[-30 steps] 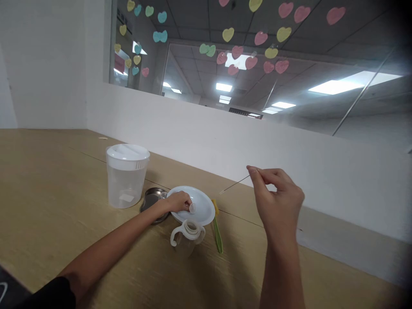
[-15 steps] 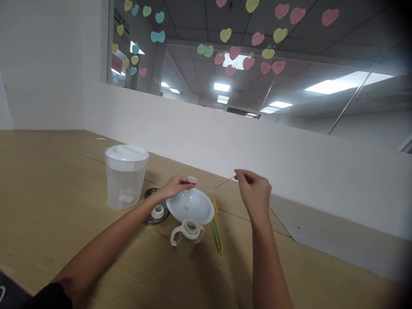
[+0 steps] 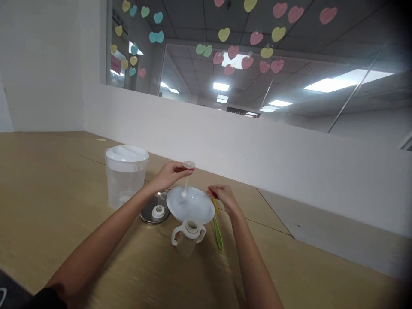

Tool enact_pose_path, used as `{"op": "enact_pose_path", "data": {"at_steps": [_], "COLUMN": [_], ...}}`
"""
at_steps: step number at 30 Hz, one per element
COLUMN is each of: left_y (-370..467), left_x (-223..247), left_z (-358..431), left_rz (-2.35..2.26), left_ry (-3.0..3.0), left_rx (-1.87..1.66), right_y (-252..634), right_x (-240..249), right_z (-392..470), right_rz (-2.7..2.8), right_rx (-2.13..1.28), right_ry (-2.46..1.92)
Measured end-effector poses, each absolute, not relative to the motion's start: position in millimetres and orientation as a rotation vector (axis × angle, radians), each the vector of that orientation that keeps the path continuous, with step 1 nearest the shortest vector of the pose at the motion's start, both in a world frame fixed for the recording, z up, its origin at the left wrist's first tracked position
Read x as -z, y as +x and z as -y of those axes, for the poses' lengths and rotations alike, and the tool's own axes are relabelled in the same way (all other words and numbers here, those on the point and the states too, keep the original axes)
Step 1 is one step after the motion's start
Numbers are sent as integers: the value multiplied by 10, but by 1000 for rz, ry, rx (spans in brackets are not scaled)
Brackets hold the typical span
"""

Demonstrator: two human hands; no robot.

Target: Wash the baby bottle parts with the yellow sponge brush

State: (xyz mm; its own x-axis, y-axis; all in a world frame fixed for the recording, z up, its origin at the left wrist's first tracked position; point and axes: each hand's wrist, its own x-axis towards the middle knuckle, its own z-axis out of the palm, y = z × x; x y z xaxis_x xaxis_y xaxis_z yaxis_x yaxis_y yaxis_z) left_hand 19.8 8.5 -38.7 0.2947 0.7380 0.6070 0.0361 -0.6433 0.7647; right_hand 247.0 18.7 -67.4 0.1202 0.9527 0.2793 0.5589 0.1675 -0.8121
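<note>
My left hand (image 3: 172, 175) pinches a bottle straw piece (image 3: 189, 165) by its round translucent top. Its thin tube hangs down to a small weighted end over the white bowl (image 3: 206, 210). At the bowl's right edge, my right hand (image 3: 223, 196) is closed on a thin wire-like stick, faint against the bowl and pointing left towards the straw; its exact kind is hard to make out. In front of the bowl stands an uncapped clear bottle (image 3: 186, 244) with a white two-handled collar (image 3: 189, 228).
Left of the bowl, a metal tray (image 3: 146, 215) carries a white ring cap (image 3: 158, 212) and a clear cover (image 3: 162, 199). A lidded pitcher (image 3: 126, 180) stands behind my left forearm. Right of the bowl lies a green-handled brush (image 3: 218, 234) with a yellow head. A white wall (image 3: 193, 133) borders the table.
My left hand has risen slightly with the straw piece, so its tube shows more clearly. My right hand has moved left and down to the bowl, bringing the thin stick along.
</note>
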Motion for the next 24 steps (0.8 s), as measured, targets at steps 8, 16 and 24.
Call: {"op": "enact_pose_path", "data": {"at_steps": [8,16,24], "left_y": [191,266,321], "left_x": [223,200,181], "left_z": [201,394,537], "left_rz": [-702,-655,-688], "left_ry": [2030,2219,2261], "left_rx": [-1352,-1202,-1237], "right_y": [2381,1997,1728], "right_x": [838,189,42], "right_z": [-243,468,1006], "right_rz": [1638,1753,1890], "right_rx": [-178,-279,360], "right_ry": [-1735,-1133,-1152]}}
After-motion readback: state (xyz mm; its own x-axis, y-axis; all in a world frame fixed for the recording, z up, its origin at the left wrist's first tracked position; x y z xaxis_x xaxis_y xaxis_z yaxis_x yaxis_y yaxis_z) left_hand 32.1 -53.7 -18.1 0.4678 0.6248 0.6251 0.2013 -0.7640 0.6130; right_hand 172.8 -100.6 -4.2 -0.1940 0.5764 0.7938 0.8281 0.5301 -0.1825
